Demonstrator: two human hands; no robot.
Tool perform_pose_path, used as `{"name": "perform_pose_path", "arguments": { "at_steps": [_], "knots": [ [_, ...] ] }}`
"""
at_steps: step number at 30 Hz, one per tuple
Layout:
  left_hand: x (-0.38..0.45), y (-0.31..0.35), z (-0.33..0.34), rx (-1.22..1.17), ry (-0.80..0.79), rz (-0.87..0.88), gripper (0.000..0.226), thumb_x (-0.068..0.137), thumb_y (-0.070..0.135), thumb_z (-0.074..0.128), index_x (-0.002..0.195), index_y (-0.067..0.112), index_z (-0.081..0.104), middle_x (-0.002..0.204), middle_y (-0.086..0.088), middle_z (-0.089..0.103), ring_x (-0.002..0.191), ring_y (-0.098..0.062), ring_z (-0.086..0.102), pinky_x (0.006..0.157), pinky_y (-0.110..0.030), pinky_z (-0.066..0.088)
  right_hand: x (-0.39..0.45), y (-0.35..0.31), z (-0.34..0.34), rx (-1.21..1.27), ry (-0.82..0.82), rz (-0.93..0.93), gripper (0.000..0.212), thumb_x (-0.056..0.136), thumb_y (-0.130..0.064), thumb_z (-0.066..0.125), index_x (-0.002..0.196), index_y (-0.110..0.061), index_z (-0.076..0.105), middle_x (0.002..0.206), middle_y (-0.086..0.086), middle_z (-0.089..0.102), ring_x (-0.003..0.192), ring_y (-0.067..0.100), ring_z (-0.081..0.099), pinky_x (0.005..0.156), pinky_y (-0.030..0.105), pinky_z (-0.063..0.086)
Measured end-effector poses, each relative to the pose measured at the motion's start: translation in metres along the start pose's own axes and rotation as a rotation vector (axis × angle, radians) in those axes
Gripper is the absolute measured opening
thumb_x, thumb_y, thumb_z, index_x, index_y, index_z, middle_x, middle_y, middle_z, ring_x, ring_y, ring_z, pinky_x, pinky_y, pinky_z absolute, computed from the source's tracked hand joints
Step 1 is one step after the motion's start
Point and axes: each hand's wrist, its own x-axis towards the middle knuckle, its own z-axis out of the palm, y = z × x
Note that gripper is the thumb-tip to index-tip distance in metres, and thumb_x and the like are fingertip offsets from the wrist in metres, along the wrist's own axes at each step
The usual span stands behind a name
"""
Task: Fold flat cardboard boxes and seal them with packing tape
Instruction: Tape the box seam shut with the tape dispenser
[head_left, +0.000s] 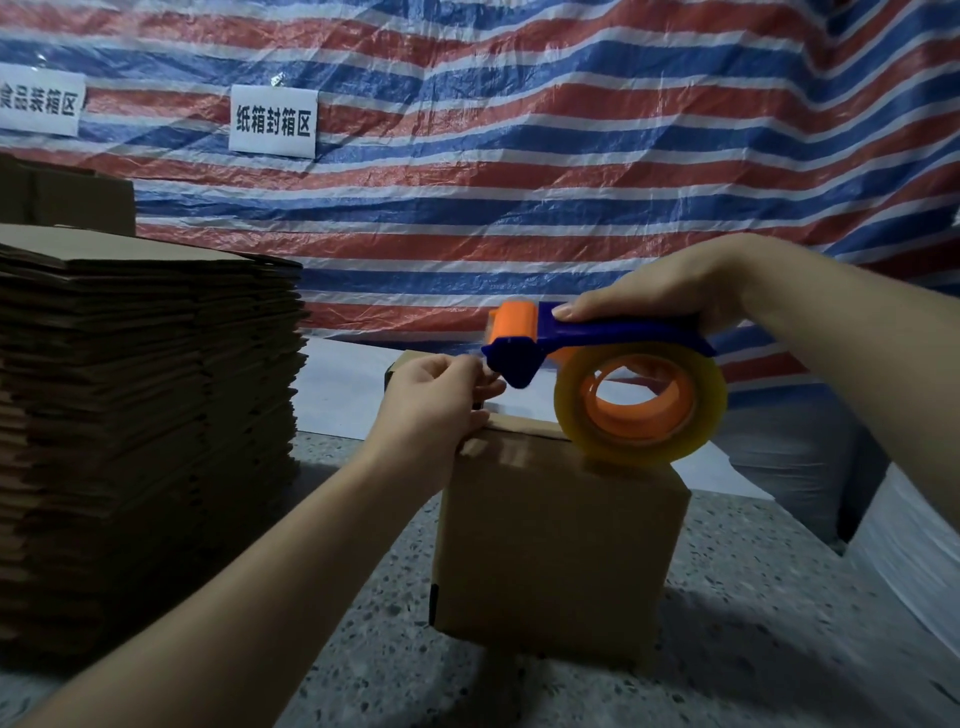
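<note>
A folded brown cardboard box stands upright on the speckled table in the middle. My right hand grips the blue handle of a tape dispenser with an orange roller, held just above the box top. Its roll of clear tape touches the box's top right edge. My left hand rests on the box's top left corner, and its fingers pinch at the tape end by the dispenser's blue nose.
A tall stack of flat cardboard boxes fills the left side. Another box sits behind the folded one. A striped tarp with two paper signs hangs behind. White bags lie at the right.
</note>
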Motion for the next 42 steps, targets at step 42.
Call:
{"name": "perform_pose_path", "arguments": {
  "at_steps": [42],
  "knots": [
    [0.007,-0.025,-0.044,0.480,0.081,-0.044,0.028,0.095,0.029,0.062,0.079,0.006,0.067,0.076,-0.006,0.064,0.067,-0.013,0.056,0.049,-0.023,0.047,0.022,-0.019,0.001,-0.385,-0.045,0.281,0.062,0.078,-0.065,0.072,0.107,-0.010,0.071,0.084,0.008,0.077,0.065,0.017,0.072,0.058,0.026,0.058]
  ]
}}
